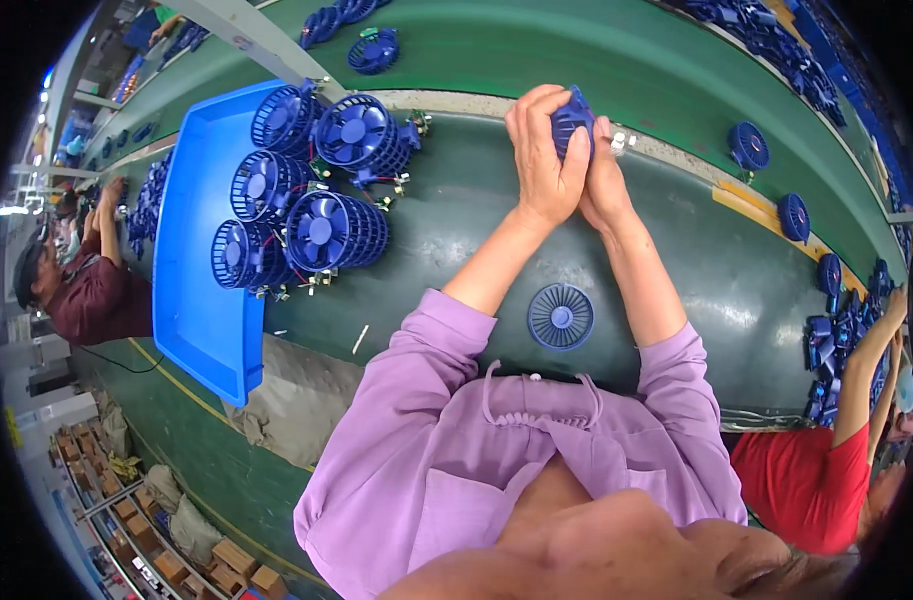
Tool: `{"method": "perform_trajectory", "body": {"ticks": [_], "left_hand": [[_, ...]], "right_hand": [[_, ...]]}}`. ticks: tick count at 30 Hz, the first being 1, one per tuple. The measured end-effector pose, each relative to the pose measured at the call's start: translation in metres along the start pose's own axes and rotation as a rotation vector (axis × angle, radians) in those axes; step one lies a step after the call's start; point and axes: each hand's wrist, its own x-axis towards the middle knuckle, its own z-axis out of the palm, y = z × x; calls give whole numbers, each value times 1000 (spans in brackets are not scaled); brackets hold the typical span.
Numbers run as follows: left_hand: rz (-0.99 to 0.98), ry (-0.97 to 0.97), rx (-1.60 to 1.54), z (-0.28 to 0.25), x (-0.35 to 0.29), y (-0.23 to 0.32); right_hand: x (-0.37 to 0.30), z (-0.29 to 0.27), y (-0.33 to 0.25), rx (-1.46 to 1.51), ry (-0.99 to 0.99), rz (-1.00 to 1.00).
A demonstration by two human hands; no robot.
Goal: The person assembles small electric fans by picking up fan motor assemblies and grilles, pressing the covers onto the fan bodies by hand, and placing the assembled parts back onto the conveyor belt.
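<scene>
Lilac sleeves [446, 440] fill my near view, both forearms reaching toward twelve o'clock. Left hand [541, 160] and right hand [604, 175] press together, fingers curled tight around a small dark-blue plastic fan part [572, 118]. At six o'clock of them, a round blue plastic fan grille [560, 316] lies flat on the green belt [456, 220]. At nine o'clock, caged blue fans [334, 232] sit by a blue plastic tray [191, 290].

Brown cardboard boxes [146, 525], lower left
</scene>
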Motion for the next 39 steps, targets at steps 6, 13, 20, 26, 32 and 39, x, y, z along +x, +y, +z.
{"method": "perform_trajectory", "body": {"ticks": [6, 13, 20, 26, 32, 39], "left_hand": [[-592, 16, -672, -3, 9, -4], [-200, 71, -113, 4, -2, -20], [-263, -202, 88, 15, 8, -52], [-345, -142, 346, 13, 65, -96], [-514, 24, 666, -3, 123, -146], [-653, 48, 965, -25, 144, -184]], "right_hand": [[11, -13, 7, -835, 15, -471], [21, -17, 42, -294, 120, -269], [41, -46, 4, -570, 243, -161], [38, -111, -45, -1588, 507, -637], [-83, -26, -42, -1229, -610, -211], [-131, -10, -20, -1423, -916, -209]]}}
